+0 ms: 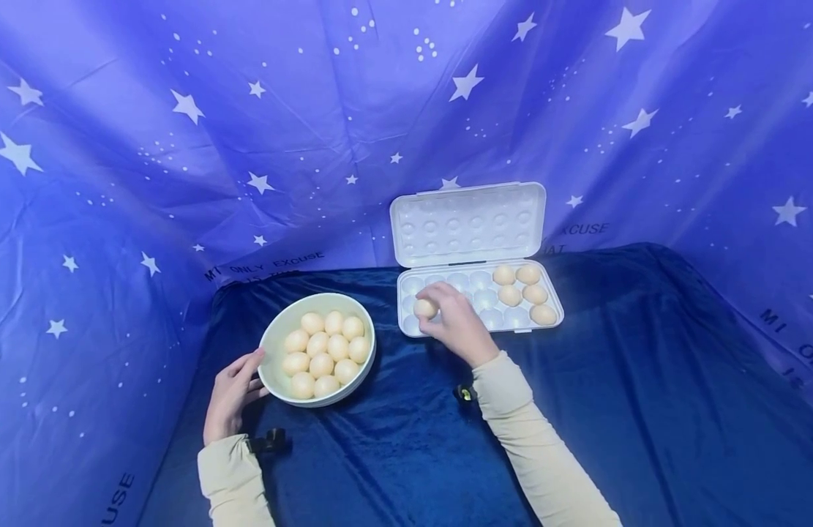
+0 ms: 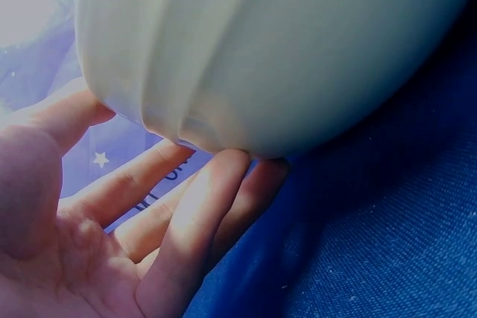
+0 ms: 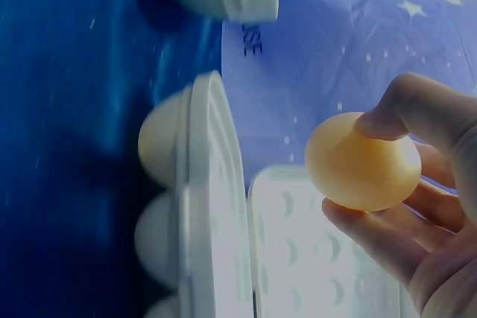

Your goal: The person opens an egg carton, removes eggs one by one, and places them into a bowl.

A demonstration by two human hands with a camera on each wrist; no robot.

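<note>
Egg (image 1: pixel 424 308) in hand, a person's right hand (image 1: pixel 455 322) hovers over the left end of a white egg tray (image 1: pixel 551 322) at centre frame, thumb and fingertips pinching the shell from either side. The right wrist view shows the egg (image 3: pixel 362 161) gripped clear of the tray's rim (image 3: pixel 212 206), thumb on top and fingers (image 3: pixel 376 236) curled beneath. Five eggs (image 1: pixel 525 293) already sit in the cups at the tray's right end; the cups to their left lie bare, and the hinged lid (image 1: pixel 468 223) stands open behind, against the star-printed blue backdrop (image 1: pixel 182 146).

By the look of it, the step in hand is the carry from bowl to tray, caught just short of a cup. The next move would seem to call for lowering the egg squarely into a vacant cup and easing the pinch only once it is seated.

At lower left, the left hand (image 1: pixel 231 395) steadies a pale green bowl (image 1: pixel 271 351) heaped with eggs, fingers extended and pressed against its outer wall. The left wrist view shows those fingers (image 2: pixel 201 214) lying under the bowl's (image 2: pixel 283 57) curved side, thumb along the rim edge, palm open. Both forearms, in beige sleeves (image 1: pixel 538 454), reach in from the bottom of the frame over dark blue cloth (image 1: pixel 406 454).
</note>
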